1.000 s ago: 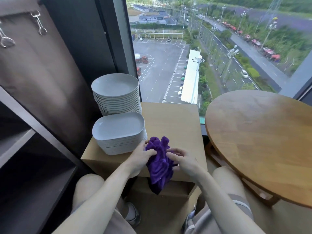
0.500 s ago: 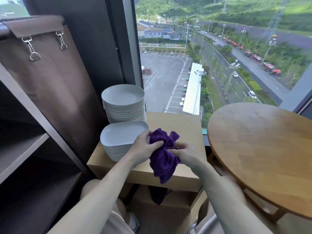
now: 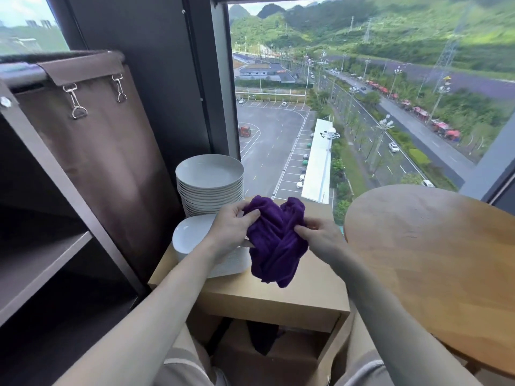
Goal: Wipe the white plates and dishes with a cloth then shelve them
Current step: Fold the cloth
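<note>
Two hands, left hand (image 3: 231, 227) and right hand (image 3: 320, 235), fingers curled gripping bunched purple cloth (image 3: 274, 240) above desk (image 3: 278, 296). White plate stacks (image 3: 209, 176) left on desk, beside window (image 3: 362, 93); shelf (image 3: 41, 263) further left.

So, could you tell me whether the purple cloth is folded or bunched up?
Bunched up: the cloth hangs crumpled between left hand and right hand.

I see plush, matt purple cloth (image 3: 274, 240), glossy smooth white plates (image 3: 209, 174), a matt pale wood tabletop (image 3: 315, 291), and brown fabric cover (image 3: 111, 151) with metal clips (image 3: 75, 103).
</note>
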### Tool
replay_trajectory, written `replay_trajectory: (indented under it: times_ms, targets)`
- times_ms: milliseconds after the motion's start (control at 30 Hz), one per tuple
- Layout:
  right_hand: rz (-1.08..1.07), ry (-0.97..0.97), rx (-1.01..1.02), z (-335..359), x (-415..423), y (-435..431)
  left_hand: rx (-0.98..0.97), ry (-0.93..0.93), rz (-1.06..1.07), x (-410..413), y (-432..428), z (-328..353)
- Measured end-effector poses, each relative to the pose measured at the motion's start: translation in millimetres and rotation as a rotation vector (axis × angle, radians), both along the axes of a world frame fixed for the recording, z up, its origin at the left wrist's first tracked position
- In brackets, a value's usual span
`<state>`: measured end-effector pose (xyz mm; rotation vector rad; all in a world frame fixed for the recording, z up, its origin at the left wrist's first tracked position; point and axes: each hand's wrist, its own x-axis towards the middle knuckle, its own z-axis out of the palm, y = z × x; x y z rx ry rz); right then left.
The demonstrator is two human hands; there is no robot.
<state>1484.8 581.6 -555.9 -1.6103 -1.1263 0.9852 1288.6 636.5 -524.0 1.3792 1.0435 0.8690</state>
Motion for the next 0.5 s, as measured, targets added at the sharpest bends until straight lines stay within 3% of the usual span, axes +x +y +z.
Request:
replay_trajectory:
  times_ms: [233,500]
  targets:
    - [-0.122,-0.106,0.024,27.1,37.2,17.4,0.055,-0.009,0.136,-21.4,33.3,32.1]
    - [-0.162,-0.150,0.188,55.4,63.5,24.1,0.148,-0.021,0.152,-24.8,48.7,48.5]
